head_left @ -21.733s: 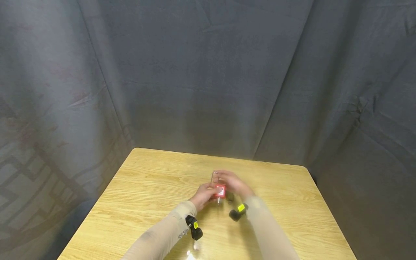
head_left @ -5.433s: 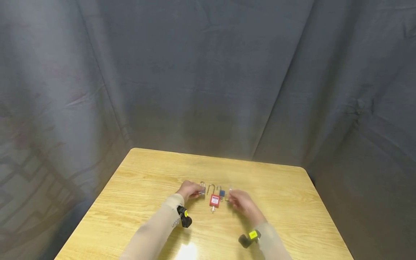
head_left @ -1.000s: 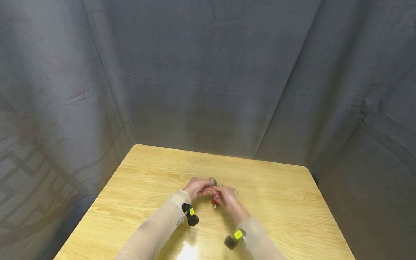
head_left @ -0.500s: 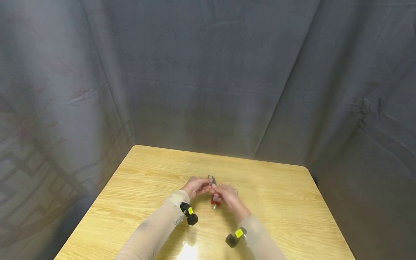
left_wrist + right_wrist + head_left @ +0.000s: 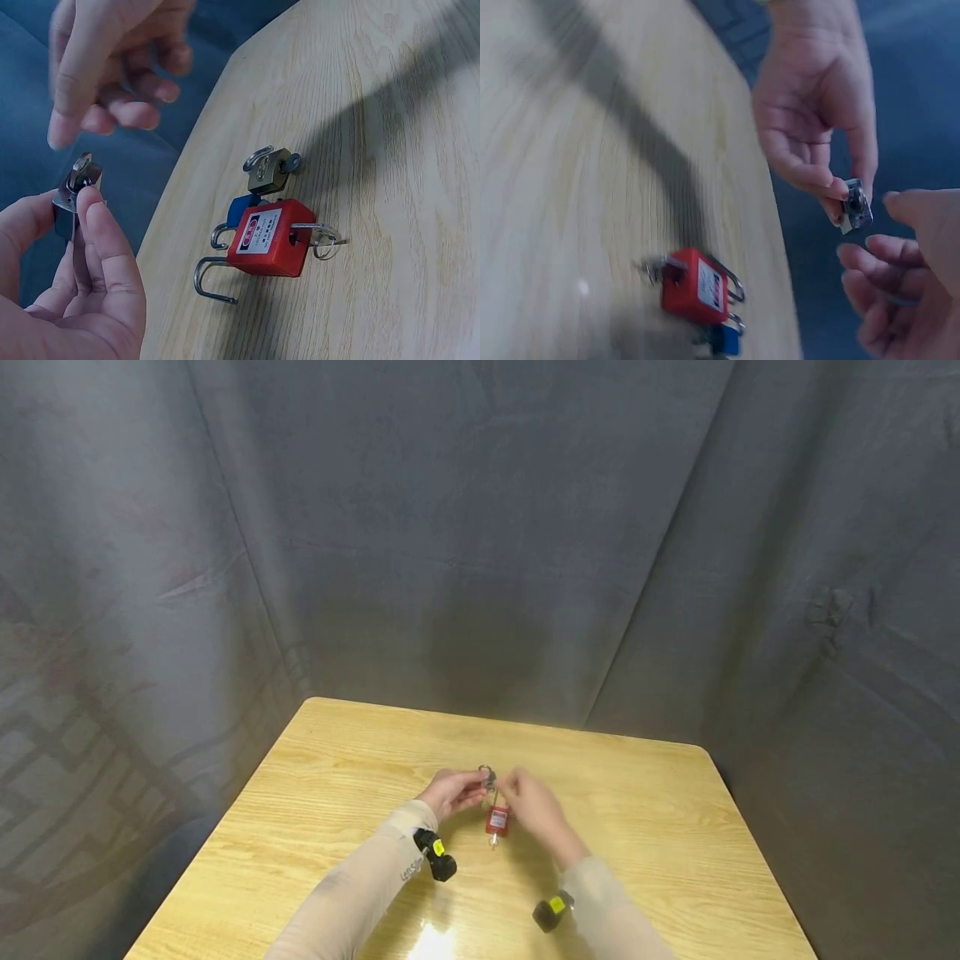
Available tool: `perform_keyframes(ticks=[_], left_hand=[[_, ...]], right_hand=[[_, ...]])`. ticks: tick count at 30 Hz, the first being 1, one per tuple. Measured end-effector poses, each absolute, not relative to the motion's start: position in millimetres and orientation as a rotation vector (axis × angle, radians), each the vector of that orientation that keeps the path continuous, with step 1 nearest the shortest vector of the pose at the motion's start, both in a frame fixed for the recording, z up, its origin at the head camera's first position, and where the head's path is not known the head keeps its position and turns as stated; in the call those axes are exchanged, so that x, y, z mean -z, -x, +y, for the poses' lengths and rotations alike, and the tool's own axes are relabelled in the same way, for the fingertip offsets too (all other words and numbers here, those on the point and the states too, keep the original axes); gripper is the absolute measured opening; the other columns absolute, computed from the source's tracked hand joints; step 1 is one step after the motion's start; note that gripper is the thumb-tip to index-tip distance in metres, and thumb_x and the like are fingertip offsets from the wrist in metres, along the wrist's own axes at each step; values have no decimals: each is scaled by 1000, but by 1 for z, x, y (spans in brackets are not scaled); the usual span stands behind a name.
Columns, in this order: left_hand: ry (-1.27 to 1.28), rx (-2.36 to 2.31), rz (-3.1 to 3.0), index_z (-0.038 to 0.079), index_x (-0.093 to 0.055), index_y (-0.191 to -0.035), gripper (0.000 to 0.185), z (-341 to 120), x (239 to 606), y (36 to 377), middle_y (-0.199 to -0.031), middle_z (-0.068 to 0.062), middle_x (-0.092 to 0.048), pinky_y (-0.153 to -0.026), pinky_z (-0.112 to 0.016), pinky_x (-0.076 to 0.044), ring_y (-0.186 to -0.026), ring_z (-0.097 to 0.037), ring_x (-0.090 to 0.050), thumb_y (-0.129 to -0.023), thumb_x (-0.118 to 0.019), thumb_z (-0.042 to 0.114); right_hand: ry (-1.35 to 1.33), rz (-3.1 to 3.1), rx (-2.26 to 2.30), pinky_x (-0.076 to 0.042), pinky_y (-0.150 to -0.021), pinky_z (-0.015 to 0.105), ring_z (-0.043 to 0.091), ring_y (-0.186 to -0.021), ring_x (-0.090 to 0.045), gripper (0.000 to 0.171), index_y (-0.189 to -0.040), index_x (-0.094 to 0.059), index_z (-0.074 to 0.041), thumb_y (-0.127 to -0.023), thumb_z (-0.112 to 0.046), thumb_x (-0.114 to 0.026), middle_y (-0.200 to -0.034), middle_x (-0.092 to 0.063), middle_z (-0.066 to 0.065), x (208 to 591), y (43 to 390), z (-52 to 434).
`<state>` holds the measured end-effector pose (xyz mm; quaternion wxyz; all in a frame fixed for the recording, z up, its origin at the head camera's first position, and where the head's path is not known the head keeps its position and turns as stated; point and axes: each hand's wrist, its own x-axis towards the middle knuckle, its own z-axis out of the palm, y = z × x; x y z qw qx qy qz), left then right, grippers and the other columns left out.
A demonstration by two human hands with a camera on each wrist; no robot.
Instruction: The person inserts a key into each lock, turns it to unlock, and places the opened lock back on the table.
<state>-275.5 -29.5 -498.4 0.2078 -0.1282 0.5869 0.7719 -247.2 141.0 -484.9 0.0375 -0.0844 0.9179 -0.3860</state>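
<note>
My left hand [image 5: 453,793] pinches a small dark-and-silver padlock [image 5: 66,204] between thumb and fingers, lifted above the table. A key [image 5: 80,171] sits in its keyway, facing the other hand. Just off the key is my right hand [image 5: 922,277], its fingers loosely bent and apart with nothing between them. On the table below lies a red padlock [image 5: 274,240] with a white label, its shackle swung open and keys in its base. Tucked beside it is a blue padlock [image 5: 241,210], also with its shackle out. A brass padlock [image 5: 266,176] with a key inserted lies past the blue one.
The wooden table [image 5: 637,827] reaches out on both sides, with a grey curtain [image 5: 480,568] hanging behind its far edge. Each sleeve carries a black wrist camera, one on the left [image 5: 442,864] and one on the right [image 5: 547,914].
The left hand has lifted the dark padlock from the row seen 5.4 s ago. Over the last half second the right hand has drawn away from it, uncovering the red padlock.
</note>
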Motion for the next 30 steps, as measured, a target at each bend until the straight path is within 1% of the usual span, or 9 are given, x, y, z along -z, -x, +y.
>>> perform_keyframes(ticks=[1,3,5,8,11,17,23,26,30], left_hand=[[355,-2150,1635,-7,-66,-107,27,-30,499,276,-71,-2,-69,-61,-15,-56,-58,-5,-64,-89,-69,13],[362,-2149,1632,-6,-66,-106,26,-30,499,276,-71,-2,-69,-61,-15,-56,-58,-5,-64,-89,-69,14],[360,-2155,1635,-7,-65,-108,28,-29,499,276,-70,-2,-68,-61,-15,-56,-58,-5,-64,-89,-69,13],[354,-2152,1650,-8,-64,-110,31,-28,499,276,-69,-1,-67,-61,-15,-56,-58,-5,-63,-88,-70,14],[337,-2151,1669,-8,-64,-110,33,-27,499,275,-69,0,-67,-60,-15,-55,-58,-5,-63,-87,-71,14],[322,-2152,1693,-9,-64,-110,33,-25,502,275,-69,0,-66,-60,-15,-55,-58,-5,-62,-86,-72,14],[302,-2149,1689,-8,-65,-111,34,-25,501,274,-72,-1,-69,-60,-14,-55,-58,-5,-62,-86,-72,14],[284,-2149,1684,-8,-65,-111,34,-25,501,274,-72,-1,-69,-60,-14,-55,-58,-5,-62,-86,-71,14],[280,-2154,1666,-8,-65,-111,34,-26,501,274,-71,-1,-69,-59,-14,-54,-58,-5,-63,-86,-72,13]], right_hand=[[315,2903,1079,-47,-50,25,13,-60,-52,27,-98,-58,-9,-96,-36,-57,-77,-60,3,484,247,140],[405,3039,884,-45,-49,22,9,-58,-51,25,-96,-59,-11,-92,-35,-63,-74,-59,-3,481,247,137],[462,3116,758,-44,-48,20,7,-58,-49,25,-94,-60,-11,-89,-34,-67,-74,-58,-4,479,246,133],[495,3184,640,-41,-47,17,5,-55,-47,23,-89,-62,-11,-87,-33,-70,-72,-58,-5,479,243,128],[500,3226,592,-38,-43,14,4,-51,-44,23,-84,-62,-11,-87,-32,-70,-69,-58,-5,482,240,125],[468,3270,590,-34,-39,14,5,-47,-41,27,-77,-60,-10,-88,-33,-69,-63,-54,-4,483,235,120],[432,3246,645,-34,-39,17,6,-45,-40,29,-70,-57,-12,-89,-32,-67,-58,-50,-6,485,235,118],[408,3197,733,-35,-40,17,5,-45,-41,28,-70,-58,-12,-90,-29,-66,-57,-51,-6,486,236,118],[343,3099,903,-39,-42,18,6,-48,-44,23,-75,-62,-11,-92,-27,-64,-61,-55,-6,489,238,118]])
